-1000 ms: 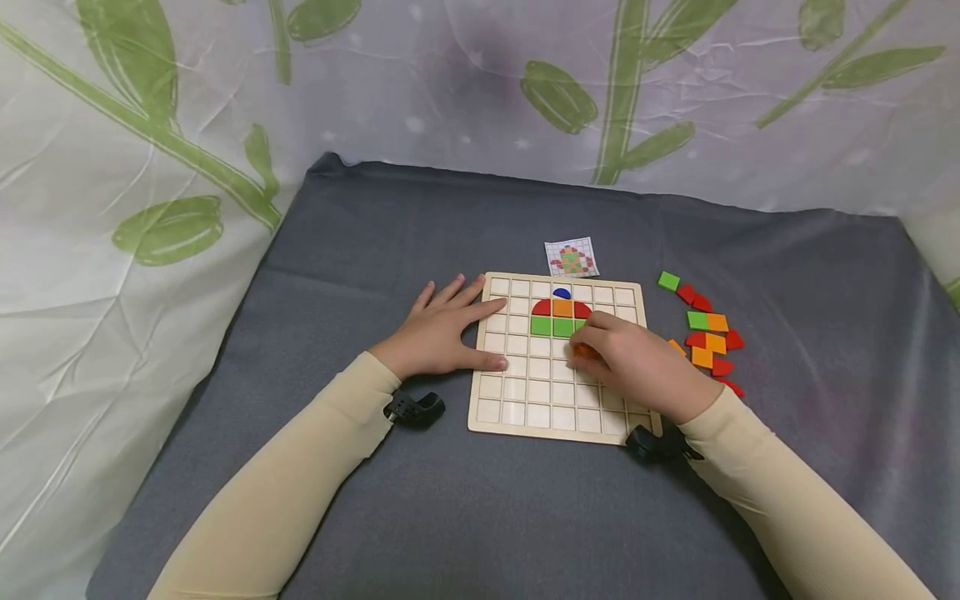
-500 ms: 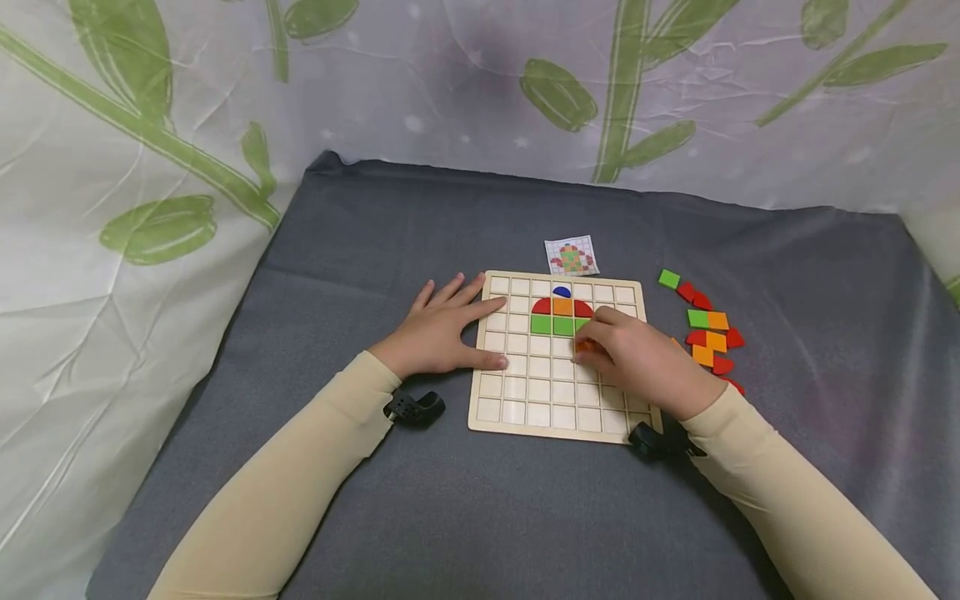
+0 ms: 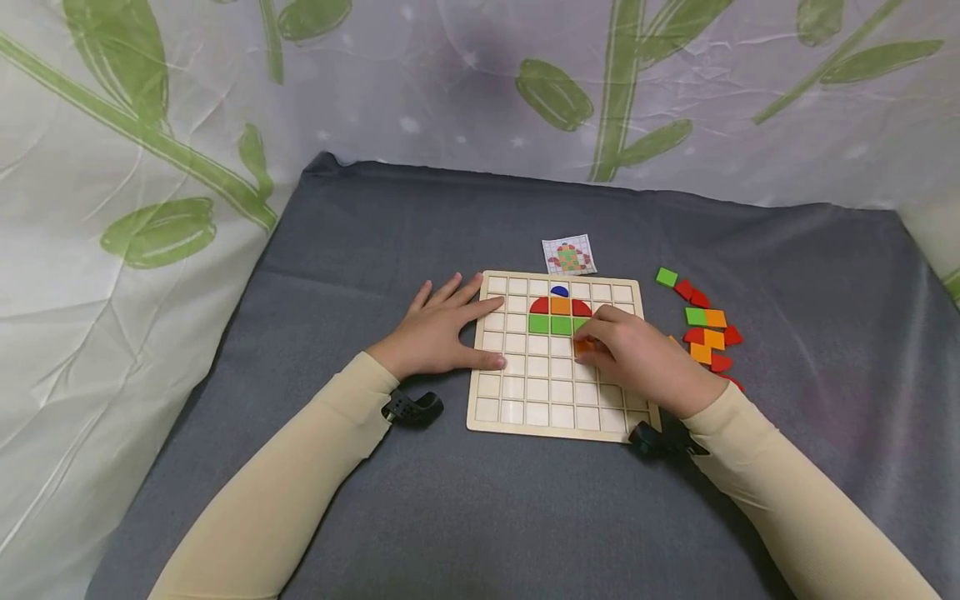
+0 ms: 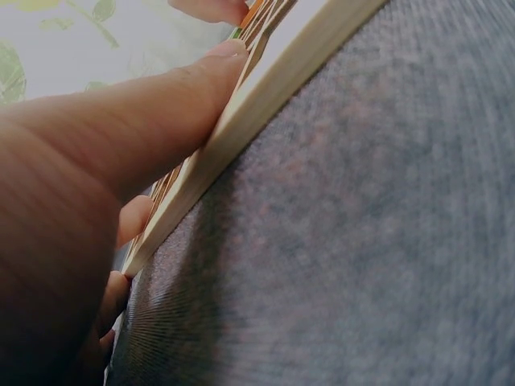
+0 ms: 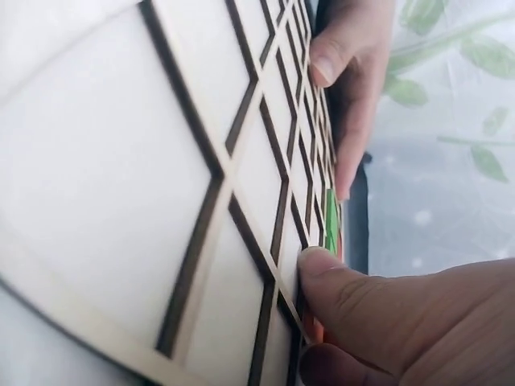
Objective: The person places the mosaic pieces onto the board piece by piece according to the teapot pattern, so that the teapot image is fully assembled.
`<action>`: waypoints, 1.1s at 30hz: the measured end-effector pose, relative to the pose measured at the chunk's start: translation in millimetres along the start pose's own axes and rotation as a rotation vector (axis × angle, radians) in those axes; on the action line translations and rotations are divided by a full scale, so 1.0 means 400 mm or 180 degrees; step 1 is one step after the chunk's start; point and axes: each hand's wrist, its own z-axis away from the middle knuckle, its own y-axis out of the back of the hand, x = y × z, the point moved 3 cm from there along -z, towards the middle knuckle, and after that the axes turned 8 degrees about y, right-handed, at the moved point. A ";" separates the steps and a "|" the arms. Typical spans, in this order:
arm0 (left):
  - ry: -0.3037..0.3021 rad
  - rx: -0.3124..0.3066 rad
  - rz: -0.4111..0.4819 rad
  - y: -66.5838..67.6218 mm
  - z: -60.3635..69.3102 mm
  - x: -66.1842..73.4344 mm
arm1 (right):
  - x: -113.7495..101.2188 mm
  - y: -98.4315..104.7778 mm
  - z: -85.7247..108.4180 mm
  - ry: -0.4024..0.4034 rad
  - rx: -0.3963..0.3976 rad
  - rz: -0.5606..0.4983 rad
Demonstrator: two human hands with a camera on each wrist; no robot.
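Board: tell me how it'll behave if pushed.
The board is probably stiff, given its solid-looking wooden edge. Lying flat, it should slide rather than tip. The green tiles likely travel along, sitting within the raised grid.

We see a grey cloth point(image 3: 465, 508), raised in a small peak at its far left corner. Along its left and far edges we have a pale, wrinkled sheet point(image 3: 427, 75), printed with green leaves point(image 3: 554, 94), thick green stems point(image 3: 618, 100) and whitish spots point(image 3: 409, 125); one stem slants down toward that far left corner.

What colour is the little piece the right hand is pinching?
The piece in the right hand is orange; the head view shows it best.
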 end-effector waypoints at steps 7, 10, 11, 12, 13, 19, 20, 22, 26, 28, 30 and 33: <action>0.0006 0.0004 0.0003 0.000 0.000 -0.001 | 0.009 0.019 0.013 -0.0038 -0.0137 -0.0046; 0.0003 0.0011 0.0017 0.000 0.001 -0.002 | 0.020 0.032 0.020 -0.0143 -0.0212 -0.0154; 0.0006 0.0013 0.0019 0.000 0.002 -0.002 | 0.024 0.038 0.023 -0.0174 -0.0216 -0.0192; 0.0008 0.0015 0.0022 0.000 0.002 -0.002 | 0.027 0.046 0.025 -0.0205 -0.0218 -0.0234; 0.0009 0.0021 0.0027 0.000 0.003 -0.001 | 0.032 0.055 0.028 -0.0235 -0.0208 -0.0251; 0.0011 0.0028 0.0034 0.000 0.003 0.000 | 0.083 0.115 0.056 -0.0504 -0.0165 -0.0125; 0.0013 0.0026 0.0037 -0.001 0.004 -0.001 | 0.096 0.124 0.063 -0.0579 -0.0175 -0.0102; 0.0009 0.0020 0.0024 -0.001 0.004 -0.002 | 0.126 0.141 0.077 -0.0736 -0.0216 -0.0023; 0.0018 0.0011 0.0011 0.000 0.005 -0.005 | 0.193 0.166 0.106 -0.1051 -0.0337 0.0094; 0.0012 0.0008 0.0025 0.001 0.005 -0.004 | 0.221 0.173 0.119 -0.1187 -0.0401 0.0104; 0.0003 0.0009 0.0045 0.001 0.006 -0.004 | 0.242 0.175 0.128 -0.1291 -0.0440 0.0086; 0.0006 -0.0003 0.0050 0.000 0.006 -0.002 | 0.264 0.171 0.137 -0.1326 -0.0458 0.0066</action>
